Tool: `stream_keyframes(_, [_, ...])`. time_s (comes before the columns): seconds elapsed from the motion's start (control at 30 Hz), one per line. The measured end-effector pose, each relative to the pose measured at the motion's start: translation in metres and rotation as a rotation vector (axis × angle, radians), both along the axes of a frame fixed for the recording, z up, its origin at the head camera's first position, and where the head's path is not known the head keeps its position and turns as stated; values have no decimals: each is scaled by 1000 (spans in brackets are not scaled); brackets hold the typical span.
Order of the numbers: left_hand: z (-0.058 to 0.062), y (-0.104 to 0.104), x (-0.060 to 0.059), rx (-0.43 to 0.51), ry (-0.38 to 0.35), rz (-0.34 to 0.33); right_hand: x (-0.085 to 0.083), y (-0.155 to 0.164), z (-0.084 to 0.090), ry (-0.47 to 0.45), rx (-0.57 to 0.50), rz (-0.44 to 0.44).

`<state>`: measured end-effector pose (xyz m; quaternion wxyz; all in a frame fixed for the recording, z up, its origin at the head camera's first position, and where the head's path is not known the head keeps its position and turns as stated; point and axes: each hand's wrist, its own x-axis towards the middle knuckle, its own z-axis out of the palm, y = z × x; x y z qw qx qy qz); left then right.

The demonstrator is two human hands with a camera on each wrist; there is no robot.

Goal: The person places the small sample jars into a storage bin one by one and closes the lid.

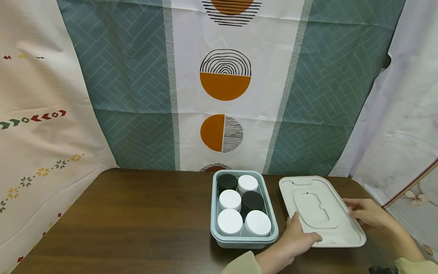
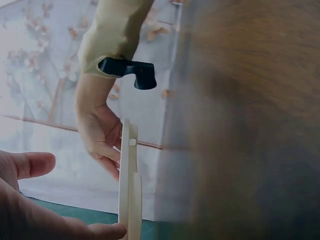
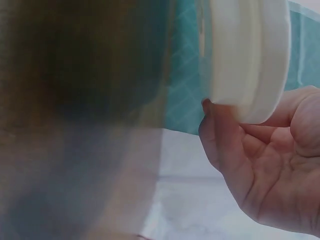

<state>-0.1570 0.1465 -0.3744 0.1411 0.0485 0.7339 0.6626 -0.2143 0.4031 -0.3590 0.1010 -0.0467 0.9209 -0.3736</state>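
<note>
Dark wood counter (image 1: 137, 220). Backdrop: teal herringbone curtain (image 1: 130, 83) with a white centre strip of orange half-circles, cream patterned cloth (image 1: 37, 125) left, pale floral sheet (image 1: 403, 125) right.

I'm looking at a staged recording corner rather than a lived-in room: printed cloth backdrops (image 1: 226, 87) hang from nine through three o'clock, closing in a dark wooden table (image 1: 130, 217). At three o'clock a floral-patterned sheet (image 1: 417, 194) shows behind them.
</note>
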Motion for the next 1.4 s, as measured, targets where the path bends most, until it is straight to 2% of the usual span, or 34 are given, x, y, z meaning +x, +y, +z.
stream_keyframes(0.2, [19, -11, -1, 17, 33, -2, 3, -2, 17, 1, -27, 39])
stream_keyframes(0.3, [28, -20, -1, 28, 43, -2, 5, -5, 24, 31, -17, 43])
stream_keyframes(0.5, [42, -47, -9, 80, 51, -61, 8, -19, 38, 78, -19, 17])
stream_keyframes(0.63, [49, -68, -15, 168, 59, -108, 9, -31, 46, 103, -34, 1])
stream_keyframes(0.73, [53, -85, -18, 215, 70, -134, 10, -43, 53, 93, -83, 12])
stream_keyframes(1.0, [64, -125, -35, 253, 131, -109, 7, -87, 72, 122, -205, 64])
stream_keyframes(1.23, [75, -164, -46, 200, 193, -90, -1, -126, 82, 159, -291, 102])
stream_keyframes(1.4, [75, -188, -53, 189, 225, -79, -6, -147, 85, 162, -316, 104])
